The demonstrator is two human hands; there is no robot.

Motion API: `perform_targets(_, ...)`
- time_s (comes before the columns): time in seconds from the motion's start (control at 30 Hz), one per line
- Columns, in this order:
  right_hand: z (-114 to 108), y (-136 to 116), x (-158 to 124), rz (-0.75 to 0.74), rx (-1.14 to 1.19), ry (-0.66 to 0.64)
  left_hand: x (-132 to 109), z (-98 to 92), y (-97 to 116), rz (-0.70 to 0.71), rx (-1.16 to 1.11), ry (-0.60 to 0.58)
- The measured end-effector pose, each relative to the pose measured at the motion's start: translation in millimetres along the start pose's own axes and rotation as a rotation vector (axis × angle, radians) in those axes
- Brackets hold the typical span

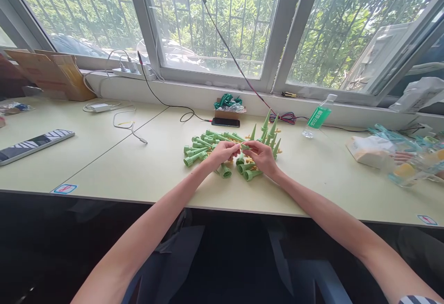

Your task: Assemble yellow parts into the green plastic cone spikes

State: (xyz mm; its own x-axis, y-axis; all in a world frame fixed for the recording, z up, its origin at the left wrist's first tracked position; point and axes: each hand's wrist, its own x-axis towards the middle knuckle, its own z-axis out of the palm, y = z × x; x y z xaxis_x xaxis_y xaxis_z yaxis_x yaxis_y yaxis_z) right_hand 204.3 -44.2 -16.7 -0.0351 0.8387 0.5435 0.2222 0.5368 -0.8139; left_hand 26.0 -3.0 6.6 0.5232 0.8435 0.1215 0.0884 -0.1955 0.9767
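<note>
My left hand (225,150) is closed in a pinch over the middle of the desk, its fingertips meeting those of my right hand; what it grips, if anything, is hidden. My right hand (260,154) pinches a green plastic watering spike (245,147), of which only a short part shows. To the left lie several loose green spikes (194,158) with ribbed, hollow ends. Behind my right hand several pointed spikes (266,121) stand upright, with small yellow valves (278,150) at their sides. More spikes (250,174) lie just under my right hand, open ends toward me.
Behind the pile are a black phone (225,122) on a cable and a small box (229,110) of green material. A water bottle (317,117) stands back right. Farther right sit a tissue pack (367,150) and clear plastic bags (421,161). A patterned flat case (36,144) lies left.
</note>
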Motion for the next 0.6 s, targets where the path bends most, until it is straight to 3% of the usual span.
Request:
perform_targets(0.33, 0.5, -2.8, 0.5, 0.03, 0.054, 0.026, -3.1, -0.2, 2.9, 0.045, 0.023, 0.002)
perform_targets(0.6, 2.1, -8.8, 1.6, 0.089, 0.122, 0.034, -3.3, -1.3, 2.0, 0.22, 0.232, 0.051)
